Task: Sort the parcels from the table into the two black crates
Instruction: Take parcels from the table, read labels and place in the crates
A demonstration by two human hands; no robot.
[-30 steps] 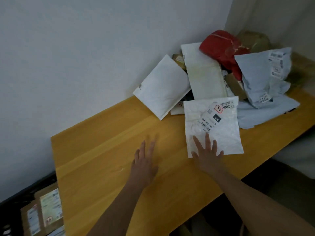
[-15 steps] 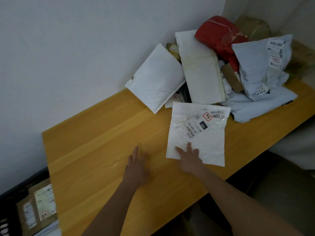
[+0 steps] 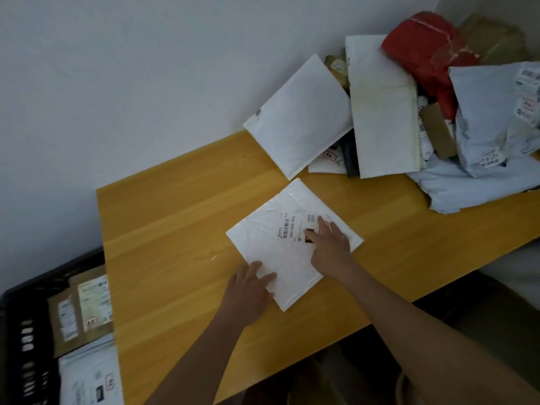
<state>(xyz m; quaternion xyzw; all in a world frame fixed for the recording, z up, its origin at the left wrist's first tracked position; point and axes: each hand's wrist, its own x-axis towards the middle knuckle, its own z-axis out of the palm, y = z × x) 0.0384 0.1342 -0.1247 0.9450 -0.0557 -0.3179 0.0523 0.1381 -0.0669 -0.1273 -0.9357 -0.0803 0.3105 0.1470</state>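
1. On our wooden table, the flat white labelled mailer has slid clear of the heap of parcels.
2. Our left hand has joined our right hand; both press flat, fingers straight, so lifting toward the black crate seems next.

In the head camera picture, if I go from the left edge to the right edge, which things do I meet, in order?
black crate → brown parcel in the crate → left hand → right hand → cream padded envelope → red parcel → grey mailer bag.
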